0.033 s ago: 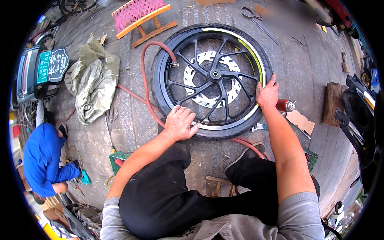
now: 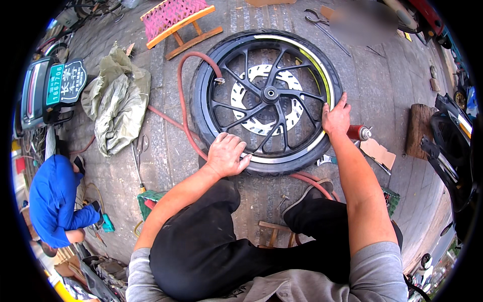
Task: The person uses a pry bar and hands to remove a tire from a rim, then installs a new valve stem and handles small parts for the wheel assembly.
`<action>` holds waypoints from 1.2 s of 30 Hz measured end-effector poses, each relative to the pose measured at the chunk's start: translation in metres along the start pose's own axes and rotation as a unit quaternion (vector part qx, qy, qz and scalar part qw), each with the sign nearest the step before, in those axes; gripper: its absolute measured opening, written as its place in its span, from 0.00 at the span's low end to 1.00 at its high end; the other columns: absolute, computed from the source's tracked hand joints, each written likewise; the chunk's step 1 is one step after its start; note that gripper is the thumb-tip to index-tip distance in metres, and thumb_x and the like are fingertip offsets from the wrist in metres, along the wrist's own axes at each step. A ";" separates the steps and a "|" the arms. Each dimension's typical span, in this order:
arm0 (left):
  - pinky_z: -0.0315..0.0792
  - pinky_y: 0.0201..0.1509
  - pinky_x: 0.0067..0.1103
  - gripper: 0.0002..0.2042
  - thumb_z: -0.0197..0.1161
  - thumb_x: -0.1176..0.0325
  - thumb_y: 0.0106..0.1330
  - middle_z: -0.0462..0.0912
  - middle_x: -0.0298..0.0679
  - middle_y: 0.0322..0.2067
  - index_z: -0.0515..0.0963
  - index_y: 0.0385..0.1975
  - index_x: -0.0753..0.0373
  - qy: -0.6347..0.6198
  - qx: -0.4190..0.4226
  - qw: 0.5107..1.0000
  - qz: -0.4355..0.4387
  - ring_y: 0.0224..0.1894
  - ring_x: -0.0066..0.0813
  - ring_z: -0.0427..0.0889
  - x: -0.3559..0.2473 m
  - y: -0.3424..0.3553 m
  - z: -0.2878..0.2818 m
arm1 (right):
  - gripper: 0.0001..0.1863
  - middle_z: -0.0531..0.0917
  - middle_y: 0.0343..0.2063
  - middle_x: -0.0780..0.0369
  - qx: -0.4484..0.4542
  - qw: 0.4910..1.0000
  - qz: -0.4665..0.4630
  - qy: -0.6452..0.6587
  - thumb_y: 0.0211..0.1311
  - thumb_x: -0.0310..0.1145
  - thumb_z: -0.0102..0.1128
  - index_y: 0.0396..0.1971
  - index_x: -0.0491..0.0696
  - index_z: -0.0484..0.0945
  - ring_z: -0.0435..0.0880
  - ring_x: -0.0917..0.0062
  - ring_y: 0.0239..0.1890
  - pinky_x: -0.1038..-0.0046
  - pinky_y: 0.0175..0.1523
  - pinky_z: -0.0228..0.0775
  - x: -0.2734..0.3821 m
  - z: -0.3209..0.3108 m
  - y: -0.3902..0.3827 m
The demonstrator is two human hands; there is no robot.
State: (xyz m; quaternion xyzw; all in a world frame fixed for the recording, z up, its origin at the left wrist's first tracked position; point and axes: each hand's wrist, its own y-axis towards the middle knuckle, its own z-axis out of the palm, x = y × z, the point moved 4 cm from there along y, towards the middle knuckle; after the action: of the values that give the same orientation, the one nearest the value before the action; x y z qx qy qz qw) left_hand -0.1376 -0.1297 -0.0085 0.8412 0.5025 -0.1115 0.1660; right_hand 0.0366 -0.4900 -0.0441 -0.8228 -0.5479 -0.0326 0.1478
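Observation:
A black spoked motorcycle wheel [image 2: 289, 93] with its tyre lies before me, a silver slotted brake disc [image 2: 240, 98] around its hub. Green-yellow and white stripes run along part of the rim. My left hand [image 2: 226, 155] is closed over the wheel's near left edge, fingers curled on the rim. At the right edge, my right hand [image 2: 336, 117] grips the tyre with the thumb toward the rim. A red air hose [image 2: 182, 93] loops over the left side. Its metal end sits by the rim's inner edge; whether it is attached, I cannot tell.
A red spray can [image 2: 358, 132] and torn cardboard [image 2: 377, 152] lie right of the wheel. Beyond it are a pink woven stool [image 2: 173, 20] and long-handled pliers [image 2: 327, 31]. A crumpled sack [image 2: 118, 100] lies left, near a crouching person in blue [image 2: 58, 201]. A log [image 2: 420, 131] stands right.

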 end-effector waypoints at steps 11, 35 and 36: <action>0.74 0.63 0.42 0.18 0.73 0.54 0.60 0.85 0.41 0.41 0.84 0.42 0.61 0.006 -0.003 1.000 0.002 0.51 0.43 0.85 -0.001 0.002 0.002 | 0.51 0.70 0.69 0.38 -0.012 1.000 -0.014 -0.008 0.75 0.52 0.63 0.86 0.51 0.46 0.81 0.41 0.65 0.50 0.71 0.75 -0.005 0.006 0.003; 0.73 0.58 0.40 0.17 0.72 0.55 0.60 0.83 0.41 0.39 0.84 0.40 0.61 0.011 0.024 1.000 -0.007 0.47 0.42 0.84 0.003 0.001 0.004 | 0.53 0.71 0.71 0.39 0.021 0.999 0.010 0.028 0.71 0.57 0.67 0.84 0.46 0.50 0.81 0.43 0.67 0.52 0.71 0.75 -0.007 0.000 0.007; 0.73 0.58 0.40 0.17 0.72 0.55 0.60 0.83 0.41 0.39 0.84 0.40 0.61 0.009 0.025 1.000 -0.007 0.47 0.42 0.84 0.003 0.001 0.004 | 0.53 0.71 0.71 0.39 0.022 0.999 0.011 0.026 0.71 0.58 0.67 0.84 0.45 0.50 0.81 0.43 0.67 0.52 0.71 0.76 -0.007 0.000 0.007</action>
State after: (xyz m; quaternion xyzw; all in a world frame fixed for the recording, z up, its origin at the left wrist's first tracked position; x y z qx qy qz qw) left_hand -0.1354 -0.1295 -0.0130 0.8425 0.5069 -0.1172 0.1398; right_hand 0.0401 -0.4983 -0.0469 -0.8244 -0.5351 -0.0401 0.1804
